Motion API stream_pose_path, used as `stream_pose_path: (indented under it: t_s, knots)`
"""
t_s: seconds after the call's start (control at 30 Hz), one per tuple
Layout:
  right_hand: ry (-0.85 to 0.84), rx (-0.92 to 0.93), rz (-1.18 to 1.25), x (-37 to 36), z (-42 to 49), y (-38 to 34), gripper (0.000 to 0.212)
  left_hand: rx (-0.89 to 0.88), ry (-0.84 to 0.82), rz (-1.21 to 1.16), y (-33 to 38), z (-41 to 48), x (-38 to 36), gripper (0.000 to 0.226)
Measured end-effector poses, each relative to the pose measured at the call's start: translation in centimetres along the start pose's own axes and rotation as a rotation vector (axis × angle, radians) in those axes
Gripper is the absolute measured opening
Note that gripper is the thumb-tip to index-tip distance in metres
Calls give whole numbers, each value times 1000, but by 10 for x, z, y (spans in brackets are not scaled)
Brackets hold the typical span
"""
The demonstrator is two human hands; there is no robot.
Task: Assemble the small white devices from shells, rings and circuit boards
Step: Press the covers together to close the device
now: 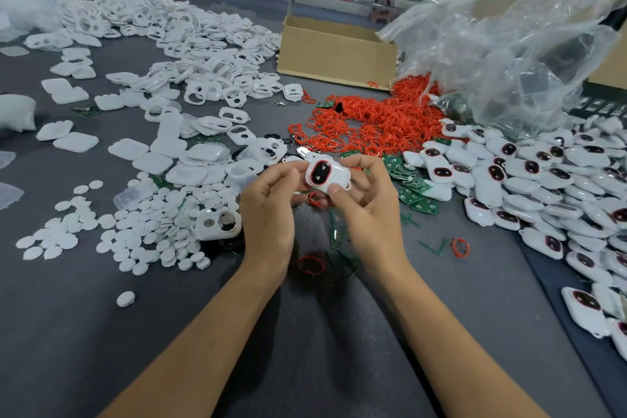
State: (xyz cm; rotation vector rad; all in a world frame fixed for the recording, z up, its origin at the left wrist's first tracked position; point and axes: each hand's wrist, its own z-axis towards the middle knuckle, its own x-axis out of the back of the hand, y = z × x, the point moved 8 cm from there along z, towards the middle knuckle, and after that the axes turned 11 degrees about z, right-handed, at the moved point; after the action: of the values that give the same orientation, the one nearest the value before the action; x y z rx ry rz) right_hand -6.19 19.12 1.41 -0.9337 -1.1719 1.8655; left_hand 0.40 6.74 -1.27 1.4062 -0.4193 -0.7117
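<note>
Over a grey shell-strewn table, left fingers and right fingers round one white device.

Left hand, right hand bare; forearms unsleeved; fingernails short.

White shells, red rings, green boards, grey table.

One wide-angle camera sat on the person's head, facing forward and down across the grey table. It was close to the left hand and right hand, with the white device mid-frame; the table's far edge lay near the top.
</note>
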Motion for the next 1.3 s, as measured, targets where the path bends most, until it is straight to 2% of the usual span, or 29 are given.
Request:
stream_pose_path:
  t_s: [0.13,0.43,0.53,0.73,1.0,1.17,1.23,1.3]
  knots:
    - [37,-118,173,1,1,8,30,-34,-27,-11,3,-1,-2,28]
    - [67,-298,239,6,1,20,27,-97,-33,108,4,-3,-1,33]
    - [99,-327,252,13,2,22,28,-123,-75,162,6,-6,-6,32]
    - [50,-371,337,4,0,25,23,-55,-49,90,1,-3,-3,30]
    - [102,-419,394,5,0,30,24,-56,-71,74,1,-2,-6,26]
    - [209,-435,486,12,1,31,22,-49,-70,102,-2,-3,-8,23]
    - [336,-441,579,28,6,31,18,-22,-66,109,-6,-3,-7,20]
    - [476,-345,691,57,15,20,18,5,-67,96,-9,-2,-7,19]
